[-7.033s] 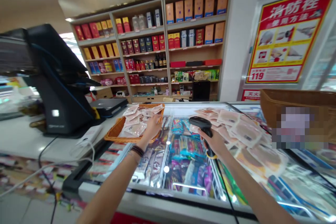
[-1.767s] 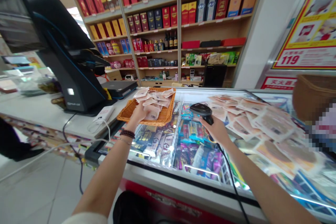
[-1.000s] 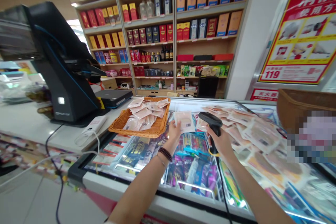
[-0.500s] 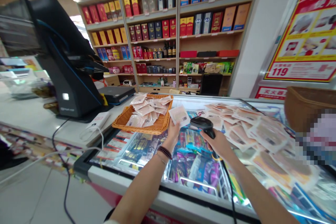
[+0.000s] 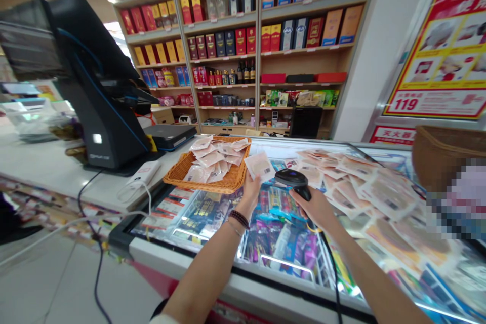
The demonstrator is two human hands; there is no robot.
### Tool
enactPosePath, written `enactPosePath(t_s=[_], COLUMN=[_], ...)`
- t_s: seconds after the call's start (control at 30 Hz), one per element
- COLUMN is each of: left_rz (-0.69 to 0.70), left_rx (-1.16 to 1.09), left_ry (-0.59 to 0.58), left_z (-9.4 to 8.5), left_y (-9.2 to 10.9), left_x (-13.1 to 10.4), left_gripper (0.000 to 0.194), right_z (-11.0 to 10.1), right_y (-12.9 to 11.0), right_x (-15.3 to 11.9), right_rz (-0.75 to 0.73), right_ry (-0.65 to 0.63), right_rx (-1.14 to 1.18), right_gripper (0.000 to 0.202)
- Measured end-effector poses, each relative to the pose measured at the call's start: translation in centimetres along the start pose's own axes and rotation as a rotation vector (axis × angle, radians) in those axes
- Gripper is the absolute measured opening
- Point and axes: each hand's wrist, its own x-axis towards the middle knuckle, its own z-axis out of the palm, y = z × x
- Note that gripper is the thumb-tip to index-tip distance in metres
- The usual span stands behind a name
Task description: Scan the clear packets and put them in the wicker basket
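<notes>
My left hand [image 5: 251, 190] holds a small flat clear packet [image 5: 260, 166] with a barcode, just right of a wicker basket. My right hand [image 5: 313, 206] is closed round the handle of a black barcode scanner [image 5: 291, 177], whose head points left at the packet. The orange wicker basket [image 5: 235, 183] holds several similar packets [image 5: 212, 159]. Many larger flat packets [image 5: 349, 182] lie spread over the glass top of the freezer [image 5: 182, 258] to the right. Colourful wrapped goods [image 5: 281, 243] show through the glass under my hands.
A black terminal [image 5: 102, 106] stands on the white counter at the left, beside a flat black device [image 5: 170, 136] and a white box [image 5: 146, 172] with cables. The scanner's cable hangs over the freezer's front edge. A brown basket [image 5: 448, 157] stands at the right. Stocked shelves [image 5: 228, 23] line the back.
</notes>
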Motion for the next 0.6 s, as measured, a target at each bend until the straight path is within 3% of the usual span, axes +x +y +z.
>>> enactPosePath(t_s=[0.17, 0.33, 0.47, 0.6], left_rz=[0.069, -0.079, -0.168, -0.211], left_rx=[-0.085, -0.048, -0.004, -0.001], left_ry=[0.080, 0.130, 0.187, 0.218], left_z=[0.1, 0.1, 1.2, 4.0], left_y=[-0.6, -0.7, -0.6, -0.5], left_x=[-0.1, -0.1, 0.5, 2.0], left_gripper=[0.069, 0.061, 0.044, 0.037], right_z=[0.2, -0.3, -3.2, -8.1], right_y=[-0.3, 0.0, 1.3, 3.3], right_x=[-0.2, -0.4, -0.8, -2.6], right_rz=[0.001, -0.004, 0.019, 0.061], right_ry=[0.032, 0.104, 0.176, 0.278], right_rx=[0.026, 0.132, 0.136, 0.091], right_gripper=[0.040, 0.042, 0.046, 0.047])
